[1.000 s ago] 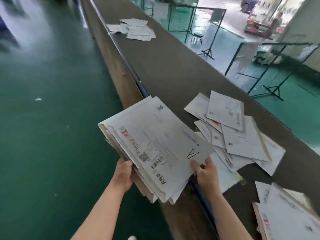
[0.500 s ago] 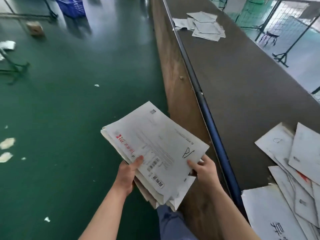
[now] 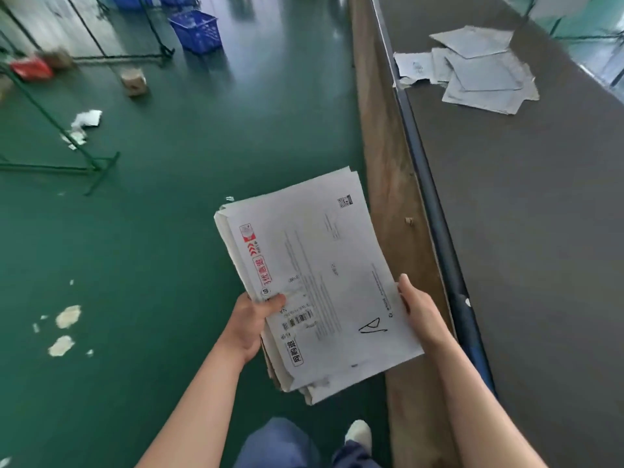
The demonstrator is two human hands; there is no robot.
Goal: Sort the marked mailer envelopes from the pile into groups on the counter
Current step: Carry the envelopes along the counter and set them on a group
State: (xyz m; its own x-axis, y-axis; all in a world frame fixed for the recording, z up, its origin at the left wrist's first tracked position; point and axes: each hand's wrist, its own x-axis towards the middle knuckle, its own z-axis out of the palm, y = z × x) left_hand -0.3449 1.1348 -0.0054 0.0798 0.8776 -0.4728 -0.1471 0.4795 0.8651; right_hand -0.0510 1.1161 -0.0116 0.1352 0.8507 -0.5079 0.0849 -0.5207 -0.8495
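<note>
I hold a stack of white mailer envelopes (image 3: 314, 278) in front of me, over the green floor just left of the counter. The top envelope has red print, a barcode and a hand-drawn black mark near its lower right corner. My left hand (image 3: 251, 320) grips the stack's left edge, thumb on top. My right hand (image 3: 420, 315) holds the right edge, fingers under the stack. A group of envelopes (image 3: 476, 70) lies on the dark counter (image 3: 526, 231) at the far right.
The counter has a blue rail (image 3: 439, 224) and a brown wooden side (image 3: 388, 163). A blue basket (image 3: 197, 30), a small cardboard box (image 3: 134, 82), green metal stands (image 3: 57, 130) and paper scraps (image 3: 67, 317) are on the floor. My legs and a shoe (image 3: 359, 434) show below.
I have walked along the counter with the stack. The near pile of envelopes has left the view, and the far group is now much closer. My grip is unchanged.
</note>
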